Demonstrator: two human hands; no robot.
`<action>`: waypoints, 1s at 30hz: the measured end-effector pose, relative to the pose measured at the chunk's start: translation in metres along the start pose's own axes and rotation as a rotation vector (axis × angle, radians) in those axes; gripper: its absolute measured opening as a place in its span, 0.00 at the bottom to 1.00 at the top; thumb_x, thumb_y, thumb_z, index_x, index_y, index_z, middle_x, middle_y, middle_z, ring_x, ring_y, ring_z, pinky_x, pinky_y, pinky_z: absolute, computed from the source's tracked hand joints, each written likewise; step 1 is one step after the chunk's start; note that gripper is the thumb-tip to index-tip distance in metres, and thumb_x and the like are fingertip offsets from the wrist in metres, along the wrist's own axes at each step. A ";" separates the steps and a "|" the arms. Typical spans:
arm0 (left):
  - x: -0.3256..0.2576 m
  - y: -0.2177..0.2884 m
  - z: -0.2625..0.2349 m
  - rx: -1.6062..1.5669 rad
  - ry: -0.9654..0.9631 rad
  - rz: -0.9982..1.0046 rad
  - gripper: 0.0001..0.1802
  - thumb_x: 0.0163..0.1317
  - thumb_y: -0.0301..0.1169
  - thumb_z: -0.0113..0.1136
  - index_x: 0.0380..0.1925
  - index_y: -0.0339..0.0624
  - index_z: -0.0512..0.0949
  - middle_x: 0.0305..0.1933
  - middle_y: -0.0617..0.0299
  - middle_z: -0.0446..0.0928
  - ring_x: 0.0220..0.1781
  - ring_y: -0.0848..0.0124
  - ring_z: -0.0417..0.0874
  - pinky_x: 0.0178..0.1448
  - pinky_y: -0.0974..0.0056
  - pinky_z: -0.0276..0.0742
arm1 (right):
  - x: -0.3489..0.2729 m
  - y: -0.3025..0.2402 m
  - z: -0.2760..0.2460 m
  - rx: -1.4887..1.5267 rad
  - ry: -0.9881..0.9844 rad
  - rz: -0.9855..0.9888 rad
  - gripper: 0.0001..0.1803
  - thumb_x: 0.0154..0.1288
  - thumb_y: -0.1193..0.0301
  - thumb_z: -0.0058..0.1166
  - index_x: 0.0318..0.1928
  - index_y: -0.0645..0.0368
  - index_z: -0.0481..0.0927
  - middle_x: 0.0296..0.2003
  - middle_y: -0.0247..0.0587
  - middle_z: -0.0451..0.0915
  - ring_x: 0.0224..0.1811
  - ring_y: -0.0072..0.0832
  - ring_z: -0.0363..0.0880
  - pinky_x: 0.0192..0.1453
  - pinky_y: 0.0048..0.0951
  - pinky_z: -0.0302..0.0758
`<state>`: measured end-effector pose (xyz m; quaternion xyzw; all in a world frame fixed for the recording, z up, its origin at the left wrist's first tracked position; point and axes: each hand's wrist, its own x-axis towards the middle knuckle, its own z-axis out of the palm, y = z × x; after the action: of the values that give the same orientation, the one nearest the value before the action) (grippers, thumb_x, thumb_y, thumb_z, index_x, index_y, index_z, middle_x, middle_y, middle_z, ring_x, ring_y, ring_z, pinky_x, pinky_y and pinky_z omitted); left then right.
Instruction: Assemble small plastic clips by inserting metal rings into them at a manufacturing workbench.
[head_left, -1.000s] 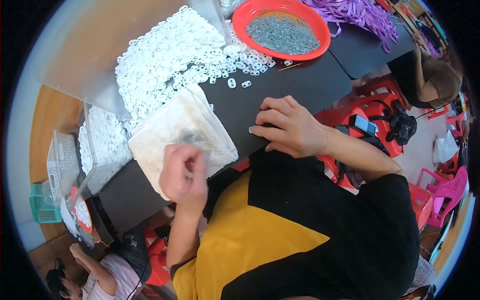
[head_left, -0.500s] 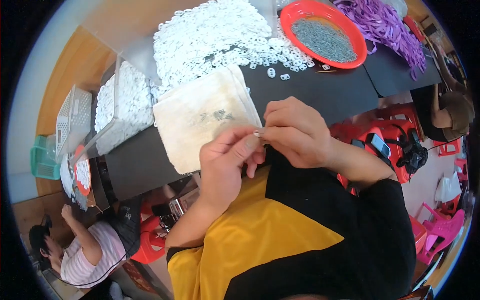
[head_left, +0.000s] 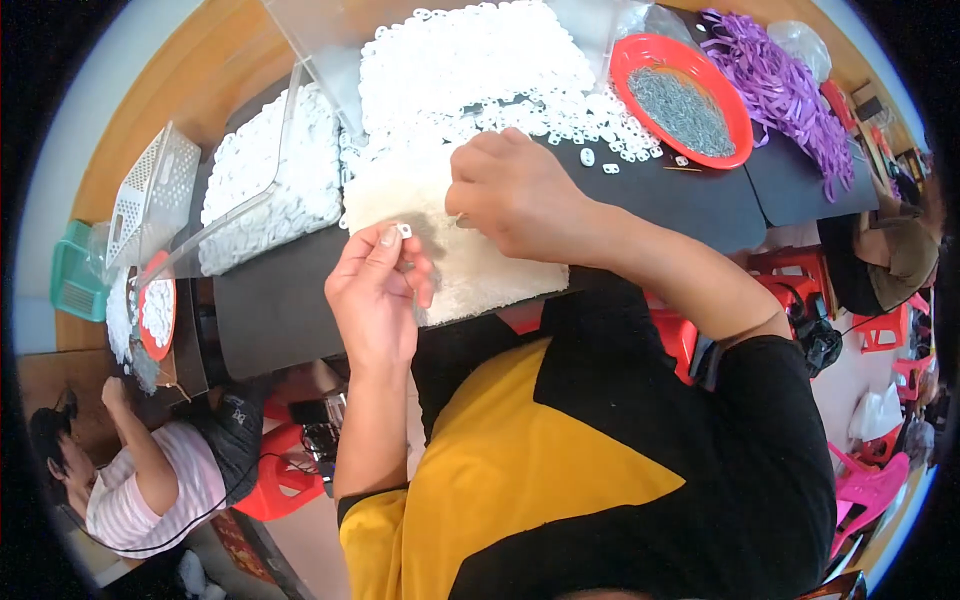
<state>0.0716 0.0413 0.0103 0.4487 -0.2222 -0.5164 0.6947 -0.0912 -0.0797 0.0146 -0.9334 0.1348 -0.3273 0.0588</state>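
My left hand is closed, pinching a small white plastic piece with holes between thumb and forefinger. It is raised in front of the left part of a folded cream cloth. Above the middle of the cloth is my right hand, its fingers bent and drawn together. Something thin may be at those fingertips, but it is too small to name. The right hand covers the part of the cloth beneath it.
Behind the cloth lies a heap of white pieces. A red dish holds small metal pins, with purple ribbons beside it. Left stand a clear bin of white pieces and a white basket. A co-worker sits at lower left.
My hands have come apart. The left moved left, carrying the white piece; the right moved up and left over the cloth. The view has shifted slightly.
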 end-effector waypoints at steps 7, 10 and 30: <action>-0.002 -0.002 -0.005 -0.003 -0.001 -0.001 0.07 0.65 0.26 0.56 0.38 0.31 0.75 0.32 0.54 0.79 0.26 0.70 0.79 0.20 0.69 0.69 | 0.008 0.006 0.018 -0.110 -0.150 -0.050 0.02 0.51 0.71 0.54 0.25 0.53 0.75 0.31 0.34 0.70 0.41 0.33 0.71 0.43 0.35 0.64; -0.002 -0.002 -0.003 0.007 -0.030 0.024 0.07 0.65 0.25 0.56 0.38 0.31 0.76 0.32 0.53 0.80 0.26 0.69 0.80 0.20 0.69 0.70 | 0.008 0.005 0.021 -0.087 -0.069 -0.095 0.03 0.49 0.71 0.56 0.26 0.54 0.76 0.29 0.35 0.70 0.39 0.34 0.71 0.41 0.37 0.65; 0.028 -0.009 0.049 0.159 -0.143 -0.061 0.05 0.65 0.23 0.54 0.37 0.31 0.76 0.26 0.58 0.77 0.18 0.75 0.73 0.19 0.72 0.66 | 0.004 0.022 -0.028 0.686 0.037 0.385 0.06 0.54 0.78 0.58 0.32 0.64 0.76 0.22 0.44 0.79 0.25 0.30 0.78 0.32 0.29 0.73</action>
<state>0.0396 -0.0045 0.0231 0.4711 -0.2977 -0.5488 0.6231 -0.1103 -0.1029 0.0341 -0.8112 0.1910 -0.3532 0.4251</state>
